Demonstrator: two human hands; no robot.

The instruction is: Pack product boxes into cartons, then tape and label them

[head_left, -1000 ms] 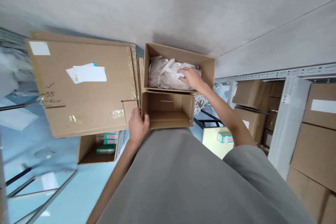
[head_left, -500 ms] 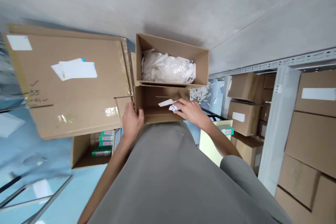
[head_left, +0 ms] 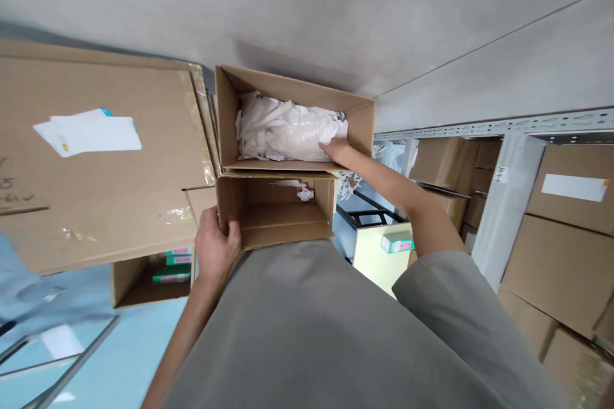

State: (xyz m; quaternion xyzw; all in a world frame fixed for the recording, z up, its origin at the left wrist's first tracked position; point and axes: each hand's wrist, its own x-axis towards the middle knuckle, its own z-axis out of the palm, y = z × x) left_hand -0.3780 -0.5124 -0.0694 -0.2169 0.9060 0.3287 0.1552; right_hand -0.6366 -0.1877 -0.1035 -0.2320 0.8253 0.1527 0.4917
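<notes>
While inside the farther open box (head_left: 362,128), right hand (head_left: 338,149) by its near edge.

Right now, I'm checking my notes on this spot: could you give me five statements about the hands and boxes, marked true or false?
1. The left hand grips the side of the near box. True.
2. The right hand is inside the near box. False: it is in the far box, at the white scraps.
3. A crumpled scrap shows in the near box. True.
4. The big cardboard sheet is to the right of both boxes. False: it is to their left.
5. Green cartons show in the lower-left box. True.
</notes>
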